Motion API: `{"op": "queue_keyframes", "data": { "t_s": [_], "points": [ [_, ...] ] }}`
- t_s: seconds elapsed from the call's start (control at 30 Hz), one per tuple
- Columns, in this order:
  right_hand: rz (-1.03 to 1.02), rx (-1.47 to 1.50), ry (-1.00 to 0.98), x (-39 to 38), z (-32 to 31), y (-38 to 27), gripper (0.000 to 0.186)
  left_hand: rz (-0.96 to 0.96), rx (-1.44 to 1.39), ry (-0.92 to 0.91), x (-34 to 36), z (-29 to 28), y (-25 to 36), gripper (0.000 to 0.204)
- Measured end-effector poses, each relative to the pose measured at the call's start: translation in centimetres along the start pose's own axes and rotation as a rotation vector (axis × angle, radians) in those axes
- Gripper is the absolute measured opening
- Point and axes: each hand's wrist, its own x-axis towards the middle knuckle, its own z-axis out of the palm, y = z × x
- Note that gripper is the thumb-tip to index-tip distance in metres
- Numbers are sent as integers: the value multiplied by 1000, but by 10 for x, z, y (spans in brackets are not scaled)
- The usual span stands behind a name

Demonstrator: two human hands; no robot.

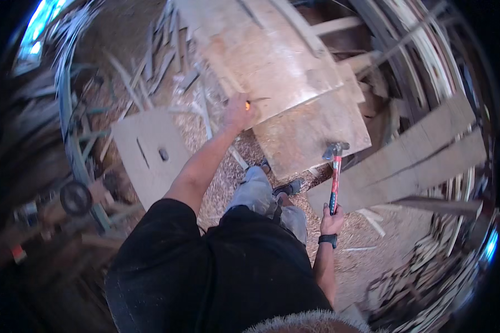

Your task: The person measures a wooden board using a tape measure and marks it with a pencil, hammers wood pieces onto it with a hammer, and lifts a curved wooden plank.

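My right hand (332,223), with a dark band at the wrist, is wrapped round the lower handle of a hammer (335,172). The hammer is held upright in the picture, its red and dark handle below and its grey metal head at the top. Stretched forward, my left hand (240,114) is closed at the near left edge of a large wooden board (272,61). A small pointed tool (248,105) with an orange part and a thin dark tip sticks out of it over the board; its exact kind is unclear. Another wooden panel (316,130) lies below the board.
A loose panel (153,152) with a slot and a small dark hole or object stands on the left. Long planks (416,150) lie to the right, near stacked timber (428,272). Wood shavings (211,194) and offcuts cover the floor around my feet. A bluish metal frame (75,133) is further left.
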Motion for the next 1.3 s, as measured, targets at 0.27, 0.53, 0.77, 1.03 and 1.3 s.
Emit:
{"op": "queue_keyframes", "data": {
  "t_s": [0.27,0.53,0.77,1.03,1.3],
  "points": [
    [-154,-235,-64,9,-20,24,39,-277,-460,36,-171,-33,-11,20],
    [-387,-694,-302,86,-26,61,51,-1029,-898,143,-420,-40,-52,27],
    [-382,-672,-412,64,-19,20,46,-1438,-810,84,-605,-58,-32,30],
    [-591,-557,-421,63,-23,13,28,-1670,-695,329,-707,-43,-24,39],
    [-861,-565,-568,1,2,-45,37,-1784,-621,451,-765,-20,-52,46]
  ]
}}
